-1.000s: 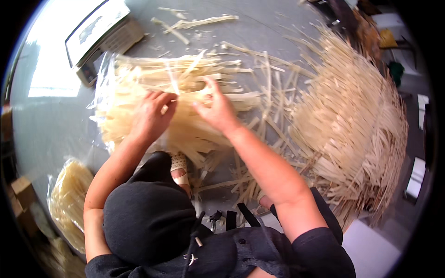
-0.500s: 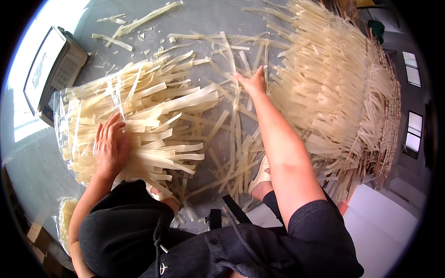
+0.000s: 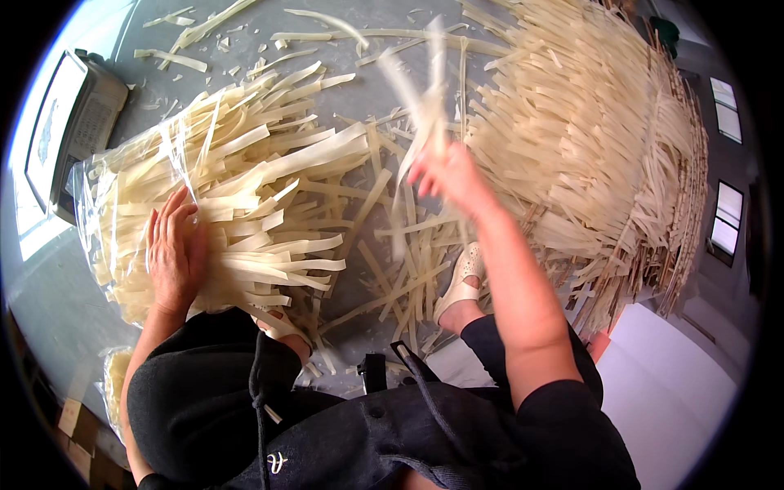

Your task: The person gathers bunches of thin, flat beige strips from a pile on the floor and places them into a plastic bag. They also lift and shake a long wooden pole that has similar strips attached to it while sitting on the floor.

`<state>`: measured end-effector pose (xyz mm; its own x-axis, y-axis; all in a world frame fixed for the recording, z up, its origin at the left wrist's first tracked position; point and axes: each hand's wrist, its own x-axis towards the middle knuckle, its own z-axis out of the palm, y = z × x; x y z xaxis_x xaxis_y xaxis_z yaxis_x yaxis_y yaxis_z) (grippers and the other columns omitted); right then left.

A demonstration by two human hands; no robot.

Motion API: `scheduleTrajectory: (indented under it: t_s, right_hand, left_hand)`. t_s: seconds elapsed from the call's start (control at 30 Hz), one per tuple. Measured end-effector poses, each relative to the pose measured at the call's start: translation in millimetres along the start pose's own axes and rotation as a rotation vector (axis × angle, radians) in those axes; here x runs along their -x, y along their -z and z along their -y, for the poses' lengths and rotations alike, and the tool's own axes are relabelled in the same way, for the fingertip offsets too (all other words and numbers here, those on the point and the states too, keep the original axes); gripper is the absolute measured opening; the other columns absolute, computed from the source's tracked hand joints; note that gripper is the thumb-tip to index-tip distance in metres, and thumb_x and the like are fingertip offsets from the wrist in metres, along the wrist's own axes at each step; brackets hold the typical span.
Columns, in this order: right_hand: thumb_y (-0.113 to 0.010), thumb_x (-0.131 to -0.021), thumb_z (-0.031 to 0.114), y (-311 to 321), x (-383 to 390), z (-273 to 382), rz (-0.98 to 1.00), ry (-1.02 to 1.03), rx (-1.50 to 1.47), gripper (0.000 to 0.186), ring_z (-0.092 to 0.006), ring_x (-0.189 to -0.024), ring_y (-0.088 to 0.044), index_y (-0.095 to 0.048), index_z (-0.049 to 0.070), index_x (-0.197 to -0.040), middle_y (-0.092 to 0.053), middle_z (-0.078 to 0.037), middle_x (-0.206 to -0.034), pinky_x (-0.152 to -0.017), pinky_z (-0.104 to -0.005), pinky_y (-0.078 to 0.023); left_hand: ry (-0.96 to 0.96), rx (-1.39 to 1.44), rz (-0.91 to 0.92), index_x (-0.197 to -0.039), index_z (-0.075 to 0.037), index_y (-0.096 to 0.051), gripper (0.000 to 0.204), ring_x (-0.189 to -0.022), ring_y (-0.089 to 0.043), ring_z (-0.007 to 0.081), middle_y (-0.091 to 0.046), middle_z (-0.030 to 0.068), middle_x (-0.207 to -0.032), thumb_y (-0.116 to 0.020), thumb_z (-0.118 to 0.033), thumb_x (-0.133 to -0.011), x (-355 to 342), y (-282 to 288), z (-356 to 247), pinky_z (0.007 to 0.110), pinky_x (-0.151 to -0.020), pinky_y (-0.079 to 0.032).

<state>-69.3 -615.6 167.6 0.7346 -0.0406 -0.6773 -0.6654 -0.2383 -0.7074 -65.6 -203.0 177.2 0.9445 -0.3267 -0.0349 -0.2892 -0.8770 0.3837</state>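
Observation:
A clear plastic bag [image 3: 91, 214] on the left is full of long, flat, cream-coloured dried noodles [image 3: 278, 167], whose loose ends fan out to the right. My left hand [image 3: 174, 249] lies on the bag's near part, fingers stretched out over the plastic. Over the gap between bag and big heap, my right hand [image 3: 449, 175] grips a few flat dried noodles [image 3: 429, 114]. They stick up and down from the fingers, smeared by motion. More loose noodles [image 3: 420, 286] are scattered on the grey floor below that hand.
A large heap of the same noodles [image 3: 572, 147] fills the right side. A weighing scale [image 3: 82, 135] stands at the far left. Broken bits [image 3: 237, 28] lie on the floor [image 3: 245, 90] beyond the bag. My shoes [image 3: 461, 282] are close to the loose noodles. A white box-like surface [image 3: 665, 384] sits lower right.
My right hand has closed on a few loose noodles and lifted them off the floor, drawing back toward me. My left hand stays on the bag. The whole view has shifted slightly.

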Motion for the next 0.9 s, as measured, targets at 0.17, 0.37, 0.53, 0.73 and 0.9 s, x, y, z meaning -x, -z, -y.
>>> scheduleTrajectory:
  t_s: [0.17, 0.37, 0.53, 0.73, 0.9]
  right_hand:
    - [-0.074, -0.077, 0.03, -105, 22, -122, -0.366, -0.015, 0.487, 0.045, -0.0315, -0.07, -0.067, -0.052, 0.001, -0.104, -0.067, -0.017, -0.083, -0.061, -0.0438, -0.053]
    - [-0.073, -0.074, 0.026, -140, -16, -129, -0.684, 0.162, 0.347, 0.032, -0.0326, -0.074, -0.066, -0.06, 0.001, -0.089, -0.066, -0.016, -0.08, -0.066, -0.0405, -0.052]
    - [-0.055, -0.089, 0.005, -40, 41, -75, -0.433, 0.058, -0.356, 0.014, -0.0168, -0.064, -0.061, -0.057, -0.006, -0.098, -0.062, -0.008, -0.078, -0.058, -0.0263, -0.053]
    - [-0.063, -0.086, 0.021, -19, 124, -208, -0.605, -0.463, -0.167, 0.021, -0.0131, -0.052, -0.057, -0.061, 0.0, -0.088, -0.06, -0.004, -0.067, -0.042, -0.0285, -0.045]
    - [-0.074, -0.07, 0.034, -81, 128, -254, -0.762, -0.468, 0.268, 0.05, -0.0322, -0.09, -0.066, -0.061, 0.003, -0.108, -0.069, -0.017, -0.094, -0.082, -0.0387, -0.05]
  left_hand:
    - [-0.028, 0.02, -0.017, -0.111, -0.008, -0.054, 0.026, -0.123, -0.05, 0.0311, -0.054, 0.0121, -0.132, -0.058, -0.013, -0.087, -5, -10, -2, 0.047, -0.109, -0.028]
    - [-0.044, -0.015, -0.004, -0.112, -0.007, -0.054, 0.026, -0.122, -0.049, 0.0318, -0.053, 0.0128, -0.133, -0.057, -0.013, -0.087, -5, -7, -4, 0.047, -0.109, -0.028]
    - [-0.057, -0.034, -0.017, -0.113, -0.007, -0.054, 0.027, -0.123, -0.049, 0.0315, -0.053, 0.0137, -0.133, -0.056, -0.014, -0.088, 2, -11, 7, 0.047, -0.109, -0.028]
    - [-0.056, -0.009, -0.012, -0.113, -0.007, -0.054, 0.025, -0.124, -0.048, 0.0312, -0.053, 0.0129, -0.134, -0.055, -0.013, -0.089, -2, -8, 2, 0.047, -0.109, -0.028]
    - [-0.064, 0.004, -0.011, -0.114, -0.007, -0.054, 0.026, -0.124, -0.048, 0.0313, -0.052, 0.0121, -0.134, -0.056, -0.012, -0.089, -1, -8, 2, 0.047, -0.109, -0.027]
